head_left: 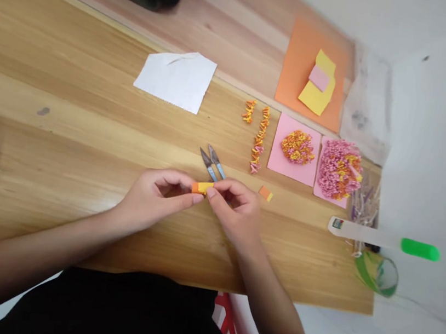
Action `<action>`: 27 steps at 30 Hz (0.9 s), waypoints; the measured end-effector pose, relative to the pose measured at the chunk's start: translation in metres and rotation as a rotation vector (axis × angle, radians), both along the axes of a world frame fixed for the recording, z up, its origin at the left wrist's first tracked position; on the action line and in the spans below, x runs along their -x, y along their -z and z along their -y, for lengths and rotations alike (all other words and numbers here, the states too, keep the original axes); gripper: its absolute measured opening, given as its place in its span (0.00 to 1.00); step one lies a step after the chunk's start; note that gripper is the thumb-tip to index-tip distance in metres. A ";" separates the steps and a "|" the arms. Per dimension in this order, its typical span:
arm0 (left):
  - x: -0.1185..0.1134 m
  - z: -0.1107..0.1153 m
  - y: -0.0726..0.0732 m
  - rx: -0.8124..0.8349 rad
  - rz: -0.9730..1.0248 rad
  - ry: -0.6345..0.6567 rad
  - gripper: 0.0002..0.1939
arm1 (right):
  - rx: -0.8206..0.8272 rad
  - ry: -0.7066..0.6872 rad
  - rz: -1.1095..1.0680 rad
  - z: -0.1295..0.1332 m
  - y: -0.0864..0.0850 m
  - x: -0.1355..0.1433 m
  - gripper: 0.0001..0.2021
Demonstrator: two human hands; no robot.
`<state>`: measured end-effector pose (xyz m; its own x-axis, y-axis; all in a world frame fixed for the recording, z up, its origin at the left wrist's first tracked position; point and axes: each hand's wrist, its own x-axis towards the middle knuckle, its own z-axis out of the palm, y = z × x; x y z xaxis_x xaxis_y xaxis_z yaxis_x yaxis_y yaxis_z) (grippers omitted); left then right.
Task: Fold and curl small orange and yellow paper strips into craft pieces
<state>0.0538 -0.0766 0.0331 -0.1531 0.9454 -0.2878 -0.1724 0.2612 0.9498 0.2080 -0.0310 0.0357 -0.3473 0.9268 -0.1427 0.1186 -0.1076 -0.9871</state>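
A small orange-and-yellow strip of paper (202, 188) is pinched between my two hands above the wooden table. My left hand (160, 198) grips its orange end with thumb and fingers. At the yellow end, my right hand (237, 210) closes thumb against index finger. Just beyond the fingertips lie thread snips (214, 163), blades apart and pointing away, their near part hidden by my hands. A second small orange-and-yellow strip (265, 193) rests to the right of my right hand. Farther off stand two rows of little folded pieces (259, 139), orange, yellow and pink.
Two pink sheets (276, 158) at the right carry piles of small pink, orange and yellow pieces. Behind them is an orange sheet (291, 77) with yellow paper on it. White paper (177, 80) lies back left. A green tape roll (377, 274) sits by the right edge.
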 end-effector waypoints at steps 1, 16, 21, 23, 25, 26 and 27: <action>0.000 0.000 0.000 0.002 0.001 0.000 0.04 | 0.014 0.001 -0.001 0.000 0.000 0.000 0.04; 0.001 0.001 -0.003 0.011 -0.101 0.007 0.05 | 0.087 0.009 -0.001 0.000 -0.001 0.000 0.03; 0.001 0.001 -0.004 0.006 -0.127 0.009 0.06 | 0.056 0.007 0.037 0.001 -0.001 0.000 0.03; 0.001 0.001 -0.004 0.011 -0.131 -0.001 0.05 | 0.061 0.010 0.026 0.002 -0.002 0.000 0.03; 0.000 0.001 -0.005 0.023 -0.129 -0.017 0.04 | 0.072 0.012 0.011 0.002 -0.002 0.000 0.03; -0.001 0.001 -0.005 0.030 -0.127 -0.022 0.04 | 0.078 0.013 0.007 0.001 -0.001 0.000 0.03; -0.001 0.000 -0.005 0.037 -0.125 -0.023 0.03 | 0.083 0.014 0.006 0.001 -0.001 0.000 0.03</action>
